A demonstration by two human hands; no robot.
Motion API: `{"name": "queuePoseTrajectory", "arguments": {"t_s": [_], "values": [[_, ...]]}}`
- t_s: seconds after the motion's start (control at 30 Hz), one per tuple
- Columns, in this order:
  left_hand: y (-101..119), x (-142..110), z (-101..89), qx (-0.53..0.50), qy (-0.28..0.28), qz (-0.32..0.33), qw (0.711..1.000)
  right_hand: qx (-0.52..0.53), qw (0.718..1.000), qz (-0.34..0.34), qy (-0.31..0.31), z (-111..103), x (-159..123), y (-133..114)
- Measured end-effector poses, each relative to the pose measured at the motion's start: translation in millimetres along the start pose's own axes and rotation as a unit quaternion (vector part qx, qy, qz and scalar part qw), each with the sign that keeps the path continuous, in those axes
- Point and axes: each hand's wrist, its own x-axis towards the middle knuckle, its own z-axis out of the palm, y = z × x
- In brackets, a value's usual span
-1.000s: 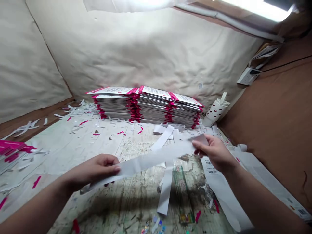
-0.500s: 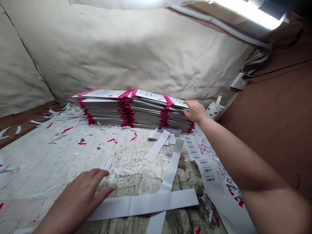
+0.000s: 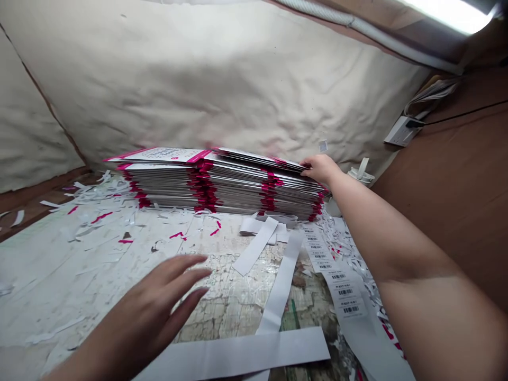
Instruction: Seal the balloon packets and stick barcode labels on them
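Observation:
Against the back wall stand side-by-side stacks of flat printed cards (image 3: 234,190) with white faces and bright pink edges. My right hand (image 3: 323,170) reaches to the far right end, its thumb and fingers closed on the edge of a top printed card (image 3: 257,157). That card is raised slightly off the pile and seen nearly edge-on; its exact kind is unclear. In the foreground my left hand (image 3: 162,299) hovers over the table, fingers apart and holding nothing. Below it lies a long white paper strip (image 3: 254,352), crossing another strip (image 3: 281,280).
A strip of barcode labels (image 3: 344,291) runs along the right side, among paper shreds. Behind my right forearm is a white lidded cup (image 3: 361,174). White and pink scraps litter the worn tabletop (image 3: 222,307). A power socket (image 3: 402,131) sits on the right wall.
The top cards at the middle and right have tipped up from the stack with my right hand. My left hand has moved up and rightward, its fingers stretched further out.

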Motion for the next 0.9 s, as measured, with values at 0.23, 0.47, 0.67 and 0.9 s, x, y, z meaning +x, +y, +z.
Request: {"name": "queuePoseTrajectory", "arguments": {"t_s": [0.23,0.47,0.67,0.9], "values": [[-31,200,26.6,0.156,0.088,0.081,0.980,-0.027,0.999,0.004,0.030,1,-9,-15],[-61,274,22.4,0.225,0.015,-0.016,0.974,-0.036,0.997,0.044,0.055,8,-5,-16],[-107,240,8.2,0.265,0.004,-0.077,0.961,-0.012,0.995,0.070,0.069,20,-6,-13],[-92,214,7.0,0.209,0.079,-0.066,0.972,0.050,0.999,0.002,0.018,6,-6,-10]]}}
